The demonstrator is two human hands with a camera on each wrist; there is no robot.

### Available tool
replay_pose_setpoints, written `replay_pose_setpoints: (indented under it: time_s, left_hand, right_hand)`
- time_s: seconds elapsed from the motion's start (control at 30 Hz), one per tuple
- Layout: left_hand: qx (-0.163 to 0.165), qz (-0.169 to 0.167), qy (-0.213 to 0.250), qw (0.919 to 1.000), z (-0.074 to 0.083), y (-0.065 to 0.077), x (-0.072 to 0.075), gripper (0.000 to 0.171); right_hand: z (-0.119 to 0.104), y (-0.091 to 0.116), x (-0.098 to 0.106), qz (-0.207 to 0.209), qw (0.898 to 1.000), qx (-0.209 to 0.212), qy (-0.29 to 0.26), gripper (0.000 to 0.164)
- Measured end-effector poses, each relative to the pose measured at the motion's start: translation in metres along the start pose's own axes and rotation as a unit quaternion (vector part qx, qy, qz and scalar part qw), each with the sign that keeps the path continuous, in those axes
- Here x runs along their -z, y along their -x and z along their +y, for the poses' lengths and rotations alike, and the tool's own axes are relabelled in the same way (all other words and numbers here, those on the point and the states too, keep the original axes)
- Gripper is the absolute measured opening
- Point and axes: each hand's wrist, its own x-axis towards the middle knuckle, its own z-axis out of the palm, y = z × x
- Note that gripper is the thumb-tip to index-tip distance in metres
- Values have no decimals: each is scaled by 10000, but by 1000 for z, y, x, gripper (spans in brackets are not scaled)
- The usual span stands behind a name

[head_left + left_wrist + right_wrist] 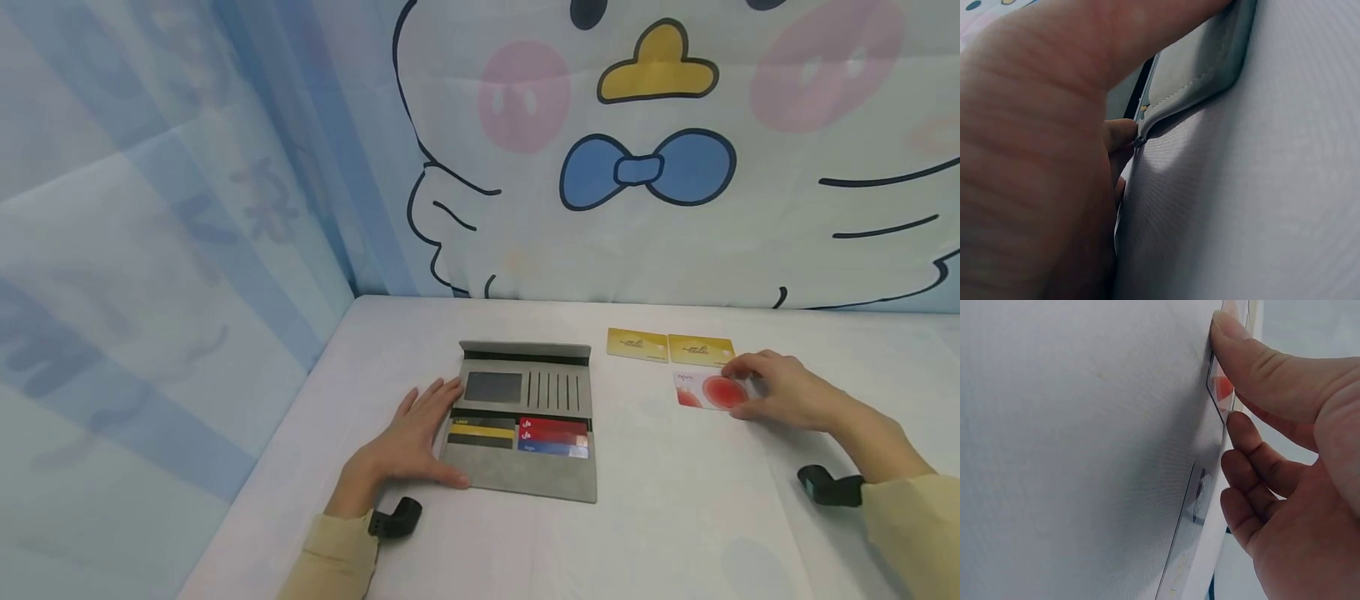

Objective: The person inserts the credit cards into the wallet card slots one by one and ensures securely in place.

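A grey card wallet lies unfolded on the table, with a black-and-yellow card and red and blue cards in its lower pocket. My left hand rests at the wallet's left side, fingers stretched along that edge and thumb by the lower left corner. To the right, my right hand pinches a white card with red circles between thumb and index finger. In the right wrist view, the thumb and index fingertip are on the edges of this card.
Two gold cards lie side by side just behind the white card. A patterned cloth hangs along the table's back edge, and another cloth hangs at the left. Each wrist carries a black device.
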Motion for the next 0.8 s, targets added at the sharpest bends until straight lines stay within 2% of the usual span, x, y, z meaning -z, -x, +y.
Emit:
replay_pose_setpoints:
  time_s: [0.3,0.6,0.8]
  left_hand:
    - [64,-47,-10,10000,0,-1,-1,123]
    - [88,-12,16,10000,1,0,0,123]
    - [107,-29,5,9999,2,0,0,123]
  right_hand:
    - [0,5,-3,116,9998,-136,19,61]
    - [-1,10,-8,328,9987,361,-112,63]
    - [-3,12,-8,334,9986,309,-254,76]
